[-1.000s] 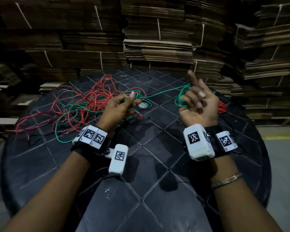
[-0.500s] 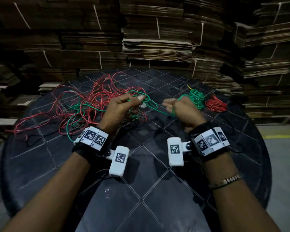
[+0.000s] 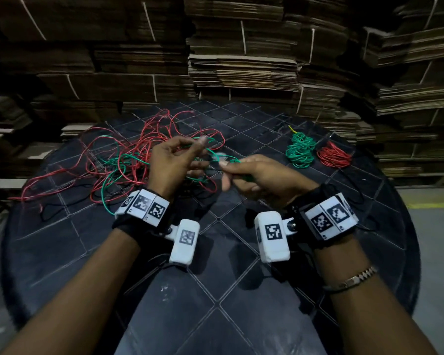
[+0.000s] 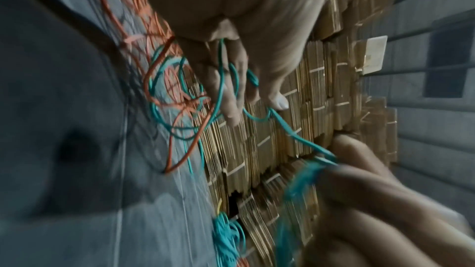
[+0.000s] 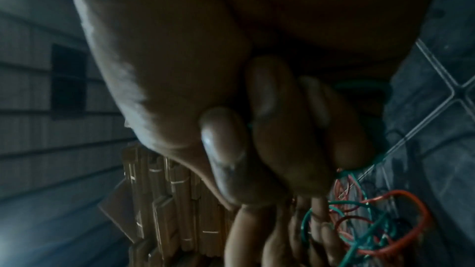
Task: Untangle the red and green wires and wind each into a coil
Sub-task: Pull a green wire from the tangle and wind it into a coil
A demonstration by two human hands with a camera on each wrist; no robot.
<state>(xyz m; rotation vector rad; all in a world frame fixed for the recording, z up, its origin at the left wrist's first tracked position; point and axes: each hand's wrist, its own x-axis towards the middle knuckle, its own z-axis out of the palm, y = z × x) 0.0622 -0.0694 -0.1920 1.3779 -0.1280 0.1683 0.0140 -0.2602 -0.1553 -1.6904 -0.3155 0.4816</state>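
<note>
A loose tangle of red wire and green wire lies on the left half of the round black table. My left hand is raised over the tangle, its fingers curled round strands of green wire. My right hand is close beside it and grips a small bundle of green wire, with its fingers curled over it. A short stretch of green wire runs between the two hands.
A finished green coil and a red coil lie at the table's back right. Tied stacks of flattened cardboard rise behind the table. Grey floor shows to the right.
My right hand has turned over, come down and moved left to meet the left hand. The left hand has lifted slightly with the green wire.
</note>
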